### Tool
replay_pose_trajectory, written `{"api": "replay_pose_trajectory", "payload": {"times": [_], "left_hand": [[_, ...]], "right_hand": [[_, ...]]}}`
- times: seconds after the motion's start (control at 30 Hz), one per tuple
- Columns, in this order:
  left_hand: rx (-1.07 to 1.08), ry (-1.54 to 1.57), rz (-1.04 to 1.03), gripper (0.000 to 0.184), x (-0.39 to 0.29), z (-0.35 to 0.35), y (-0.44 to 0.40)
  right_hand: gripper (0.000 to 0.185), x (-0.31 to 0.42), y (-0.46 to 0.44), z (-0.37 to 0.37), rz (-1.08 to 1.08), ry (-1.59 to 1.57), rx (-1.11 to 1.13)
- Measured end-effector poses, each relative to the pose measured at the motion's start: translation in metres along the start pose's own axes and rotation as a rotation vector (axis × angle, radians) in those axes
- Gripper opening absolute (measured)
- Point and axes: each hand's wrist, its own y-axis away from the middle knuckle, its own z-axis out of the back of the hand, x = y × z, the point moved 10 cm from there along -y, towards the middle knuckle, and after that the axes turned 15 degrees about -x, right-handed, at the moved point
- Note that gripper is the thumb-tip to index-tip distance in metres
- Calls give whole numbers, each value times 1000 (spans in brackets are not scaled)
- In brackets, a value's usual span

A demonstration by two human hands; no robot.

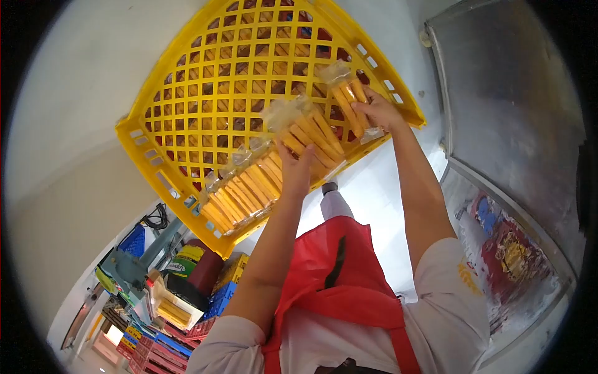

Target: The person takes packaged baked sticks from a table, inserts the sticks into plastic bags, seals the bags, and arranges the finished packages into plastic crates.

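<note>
A yellow plastic crate [138, 146] with a lattice bottom fills the upper middle. Along its near side lies a row of clear packs of orange-yellow sticks [240, 194]. My left hand [296, 168] is closed on a pack of sticks [314, 134] at the right end of that row, thumb and fingers on its near part. Farther right, my right hand [379, 111] grips another pack of sticks [349, 100] near the crate's right corner. More sticks show through the lattice beneath.
A grey metal surface [511, 93] stands at the right, with a stained plastic-covered area [498, 249] below it. Stacked crates [149, 352], a blue crate [221, 300] and a box with yellow sticks [174, 311] are at the lower left.
</note>
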Motion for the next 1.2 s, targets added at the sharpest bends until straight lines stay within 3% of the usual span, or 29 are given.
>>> {"api": "replay_pose_trajectory", "payload": {"times": [0.03,0.1,0.13,0.2,0.23,0.27,0.3,0.33,0.37,0.43,0.53,0.57,0.6,0.63,0.7,0.77,0.8,0.87,0.9,0.93,0.97,1.03,1.17,1.2], "left_hand": [[0,-5,3,58,2,4,-3],[-23,11,-17,60,1,14,-7],[-28,6,-19,60,2,17,-6],[-40,7,-63,61,-1,20,-3],[-40,7,-67,61,-1,18,-3],[26,-6,-57,70,0,9,-2],[91,-17,-45,78,3,0,1],[91,-11,-45,78,5,-6,1],[126,-36,-79,72,6,-18,3],[159,-53,-114,66,5,-37,7],[208,-65,-71,70,-5,-58,15],[308,-34,77,69,0,-67,22],[405,-3,222,69,5,-73,30],[386,3,208,69,5,-68,26],[575,-568,-10,67,22,-67,33],[535,-589,-49,63,26,-45,39],[498,-579,-77,61,18,-25,45],[393,-518,-128,56,-4,21,60],[278,-518,-122,43,-5,60,63],[180,-512,-128,43,-6,105,69],[63,-551,-150,37,-11,156,76],[-252,-762,-144,21,-50,248,107],[-952,-968,-466,18,-172,411,195],[-1020,-1236,-677,15,-194,449,211]], "right_hand": [[58,-3,4,-2,-4,-4,-2],[55,-37,19,-21,-288,13,55],[55,-42,23,-27,-290,8,61],[53,-25,21,-35,100,62,9],[54,-14,17,-39,351,365,31],[54,-20,17,-39,355,366,31],[55,-9,24,-28,401,493,-148],[56,7,37,-16,446,621,-329],[56,17,49,-16,451,628,-327],[61,2,81,-54,-118,2,198],[69,42,95,-43,51,88,149],[75,36,91,-38,-77,-137,233],[75,40,90,-31,-73,-135,254],[73,48,86,-21,-59,-107,215],[68,48,73,-3,-26,-76,166],[61,44,52,19,2,48,75],[58,43,43,28,15,164,10],[51,36,22,36,184,99,-25],[54,18,17,41,80,260,-55],[58,11,20,41,12,408,-86],[59,-14,6,39,49,422,-9],[56,-30,18,27,-132,436,-47],[50,-50,-6,39,11,718,-121],[52,-56,-13,48,27,803,-177]]}}
